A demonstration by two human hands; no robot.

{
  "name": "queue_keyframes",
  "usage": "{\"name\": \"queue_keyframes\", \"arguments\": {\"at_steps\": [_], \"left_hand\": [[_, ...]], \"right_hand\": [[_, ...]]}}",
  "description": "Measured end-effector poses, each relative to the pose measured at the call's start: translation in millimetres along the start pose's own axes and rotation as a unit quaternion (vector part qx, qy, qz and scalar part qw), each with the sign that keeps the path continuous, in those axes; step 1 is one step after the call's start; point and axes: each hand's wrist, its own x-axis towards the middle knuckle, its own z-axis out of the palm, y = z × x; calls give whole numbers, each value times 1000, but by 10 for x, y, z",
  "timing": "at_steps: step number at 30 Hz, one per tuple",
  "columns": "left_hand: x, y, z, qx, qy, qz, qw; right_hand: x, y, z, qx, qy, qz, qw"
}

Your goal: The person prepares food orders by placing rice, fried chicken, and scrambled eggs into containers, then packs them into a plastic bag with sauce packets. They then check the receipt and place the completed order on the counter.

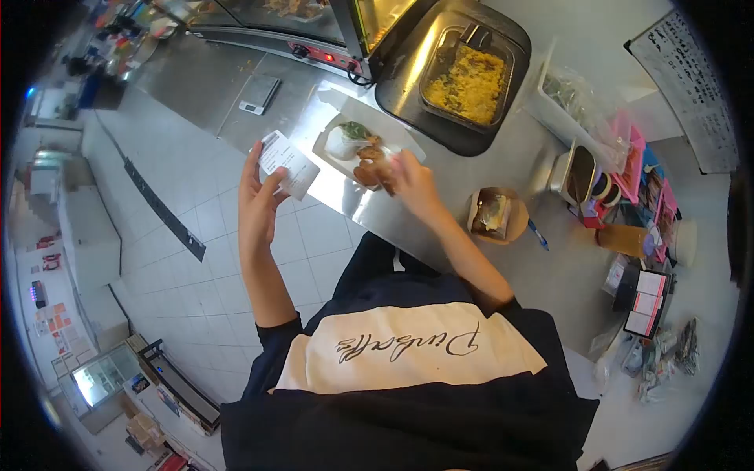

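Note:
My left hand (263, 188) pinches a white printed paper slip (289, 166) between thumb and fingers, left of an open takeaway box (326, 157). White rice (343, 144), green leaves (356, 130) and browned fried chicken pieces (369, 169) lie in this box. Over the box's right side, my right hand (415, 185) is closed, its fingertips blurred beside the chicken. Something pale shows at those fingertips, but I cannot tell what it is.
A metal tray of yellow crumbly food (471, 82) stands behind the box. To the right are a brown paper food box (496, 216), a blue pen (539, 235) and a metal container (577, 174). A small scale (259, 94) sits near the counter's left edge, below a heated display case (314, 51).

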Motion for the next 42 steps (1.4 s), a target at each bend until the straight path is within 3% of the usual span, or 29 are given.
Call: {"name": "queue_keyframes", "arguments": {"at_steps": [4, 7, 8, 9, 10, 11, 12, 13, 15, 17, 19, 21, 22, 24, 25, 26, 29, 31, 32, 34, 36, 38, 39, 40, 41, 42], "left_hand": [[140, 50, -16, 20, 39, -6, 999], [551, 98, -200, 103, 30, -27, 994], [740, 89, -256, 144, 14, -41, 989], [948, 101, -201, 190, -5, 9, 982], [1159, 110, -87, 232, -25, 61, 970], [1356, 117, 51, 270, -44, 114, 955], [1541, 226, 242, 334, -70, 175, 923], [1861, 88, 340, 372, -93, 267, 884], [2331, -61, 622, 448, -189, 205, 850], [2891, -523, 824, 498, -374, 172, 763], [3450, -1259, 1127, 537, -514, 121, 659], [3599, -1570, 1324, 551, -538, 115, 627], [3595, -1586, 1383, 521, -551, 36, 651], [3555, -1519, 1345, 450, -602, 56, 658], [3437, -1320, 1406, 400, -559, -54, 724], [3399, -1376, 1399, 387, -543, -58, 743], [3379, -1325, 1401, 374, -527, -130, 752], [3324, -1236, 1344, 321, -522, -165, 773], [3318, -1274, 1285, 234, -528, -222, 785], [3133, -1060, 1214, 181, -491, -290, 801], [3071, -957, 1153, 136, -469, -349, 799], [2877, -601, 1185, 1, -452, -415, 790], [2733, -345, 1211, -67, -440, -443, 778], [2580, -72, 1266, -100, -401, -436, 800], [2419, 231, 1349, -132, -360, -426, 819], [2305, 470, 1435, -164, -317, -414, 837]], "right_hand": [[676, 536, 913, -80, -82, -81, 990], [597, -44, 634, 12, 66, -236, 969], [502, -256, 399, 40, 100, -207, 972], [457, -320, 105, 66, 136, -179, 972], [588, -77, -202, -115, 298, -327, 889], [551, 19, -459, -33, 370, -157, 915], [616, 2, -724, 37, 481, 1, 876], [674, 359, -1007, 9, 536, 87, 840], [602, 1692, -1508, 19, 435, 260, 862], [711, 2271, -1669, 39, 328, 455, 827], [764, 2211, -1549, 140, 314, 459, 819], [853, 2272, -1538, 136, 331, 484, 798], [870, 2319, -1524, 136, 339, 498, 787], [894, 2336, -1486, 101, 365, 509, 773], [923, 2328, -1453, 84, 377, 515, 765], [957, 2119, -1427, 93, 394, 509, 759], [991, 2304, -1465, 107, 420, 528, 730], [881, 2308, -1533, 205, 386, 494, 752], [780, 2236, -1549, 253, 367, 475, 759], [500, 1921, -1679, 326, 277, 459, 779], [317, 1613, -1776, 411, 221, 353, 811], [270, 1057, -1790, 472, 260, 233, 809], [305, 757, -1751, 500, 278, 172, 802], [485, 447, -1600, 567, 457, 125, 673], [552, 719, -1589, 573, 353, 27, 739], [748, 930, -1587, 496, 296, 44, 815]]}}
